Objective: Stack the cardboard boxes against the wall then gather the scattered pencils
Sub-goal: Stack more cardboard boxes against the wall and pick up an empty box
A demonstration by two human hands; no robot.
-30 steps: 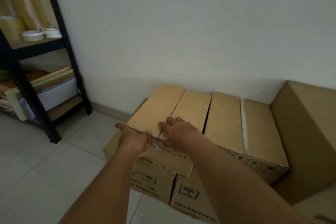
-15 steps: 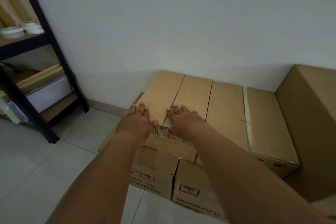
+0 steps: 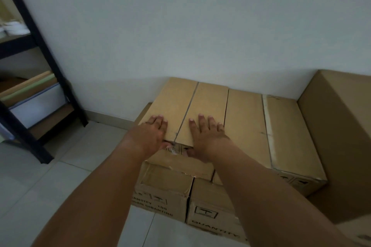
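Both palms down! Left hand (image 3: 149, 136) and right hand (image 3: 207, 136) lie flat with straight fingers on the top box (image 3: 176, 100), thumbs over its front edge. The box sits on the lower boxes (image 3: 162, 192), up by the wall (image 3: 200, 26) and snug beside a neighbouring box (image 3: 281, 126). A black shelf rack (image 3: 42, 78) stands left.

one head camera looks forward and down, close above the boxes (image 3: 192, 106).

Left hand (image 3: 150, 136) and right hand (image 3: 208, 136) lie flat on the top cardboard box (image 3: 206, 102), stacked on lower boxes (image 3: 160, 192) against the wall (image 3: 200, 26).
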